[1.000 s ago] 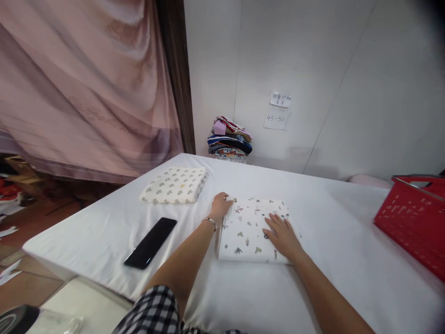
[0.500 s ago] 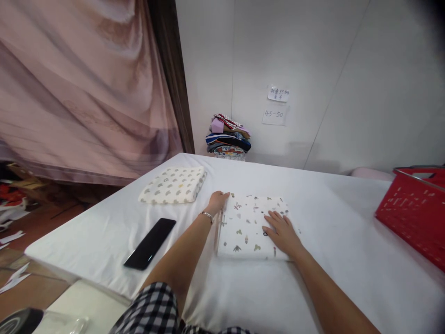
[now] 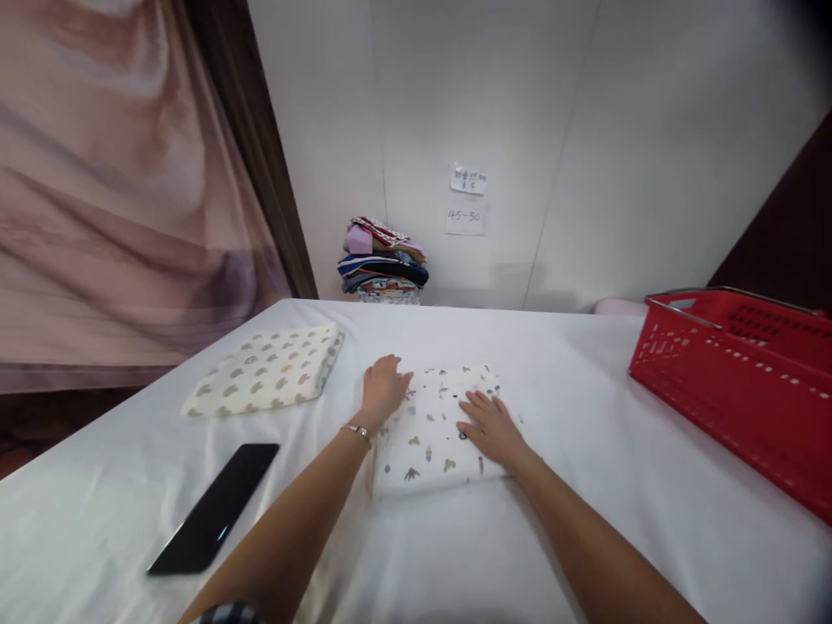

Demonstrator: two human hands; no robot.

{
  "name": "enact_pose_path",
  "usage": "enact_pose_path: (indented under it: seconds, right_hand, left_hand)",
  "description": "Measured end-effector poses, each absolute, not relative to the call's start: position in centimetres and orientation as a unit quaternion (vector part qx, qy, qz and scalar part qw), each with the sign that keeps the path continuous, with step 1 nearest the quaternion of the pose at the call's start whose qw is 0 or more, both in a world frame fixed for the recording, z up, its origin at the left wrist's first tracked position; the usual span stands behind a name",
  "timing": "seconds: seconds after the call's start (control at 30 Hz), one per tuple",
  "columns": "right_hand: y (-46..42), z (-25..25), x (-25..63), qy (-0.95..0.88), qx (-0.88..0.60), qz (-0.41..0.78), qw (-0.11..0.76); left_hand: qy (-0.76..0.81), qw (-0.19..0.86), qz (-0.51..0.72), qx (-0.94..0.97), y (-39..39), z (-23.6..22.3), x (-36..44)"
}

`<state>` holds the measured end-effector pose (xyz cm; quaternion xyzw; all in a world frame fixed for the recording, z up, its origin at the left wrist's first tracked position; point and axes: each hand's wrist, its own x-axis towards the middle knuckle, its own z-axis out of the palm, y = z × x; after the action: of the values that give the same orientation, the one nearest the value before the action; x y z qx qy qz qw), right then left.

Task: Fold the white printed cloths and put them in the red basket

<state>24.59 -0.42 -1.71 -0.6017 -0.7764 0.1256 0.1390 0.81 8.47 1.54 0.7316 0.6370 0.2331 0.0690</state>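
Smoothing and squaring appears to be the step in hand, judging from the head view: the right hand [image 3: 495, 431] lies palm down on the right half of the printed cloth [image 3: 429, 442], fingers spread fairly wide and gripping nothing that shows. The left hand [image 3: 383, 392] is at the cloth's far left corner, fingers loosely bent with a narrow gap between thumb and forefinger; whether any fabric is pinched there I cannot tell. The cloth lies folded flat on the white-covered counter [image 3: 442, 563], straight in front of the person, between the dark phone [image 3: 214, 510] with the dotted folded cloth [image 3: 266, 371] on the left and the red basket [image 3: 747, 412] on the right

As I judge it, a further move on this cloth would call for light, even pressure from the right palm, so the layers do not slide, while the left fingers line up the corner and left edge

For direction, the cloth has no clear front. Its near edge faces the person and runs left to right, the right end angled slightly away; the left edge runs away from the person, leaning right towards its far end. The outline looks close to square, and with the slanted view I cannot tell which side is the long axis
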Motion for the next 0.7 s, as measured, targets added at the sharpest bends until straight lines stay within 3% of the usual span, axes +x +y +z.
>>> enact_pose_path:
  seconds: [0.23, 0.33, 0.43, 0.53, 0.6, 0.7]
  right_hand:
    - [1.9, 2.1, 24.1, -0.757, -0.606, 0.225, 0.095]
    - [4.3, 4.2, 23.5, -0.764, -0.609, 0.146, 0.155]
    - [6.3, 3.5, 23.9, -0.754, -0.634, 0.094, 0.146]
    - [7.6, 0.7, 24.8, -0.709, -0.683, 0.147, 0.094]
    - [8.2, -0.9, 25.5, -0.694, -0.684, 0.179, 0.134]
    - [8.9, -1.8, 26.5, -0.654, -0.667, 0.237, 0.268]
  left_hand:
    - [0.597, 0.034, 0.124, 0.792, 6.1, -1.6, 1.5]
    - [0.598, 0.022, 0.117, 0.793, 6.3, -1.7, 1.5]
    - [0.601, 0.018, 0.116, 0.791, 6.3, -1.3, 1.5]
    - [0.600, 0.025, 0.114, 0.791, 6.1, -1.1, 1.5]
    - [0.598, 0.031, 0.113, 0.793, 6.0, -1.0, 1.4]
    - [0.594, 0.036, 0.113, 0.795, 6.0, -1.1, 1.3]
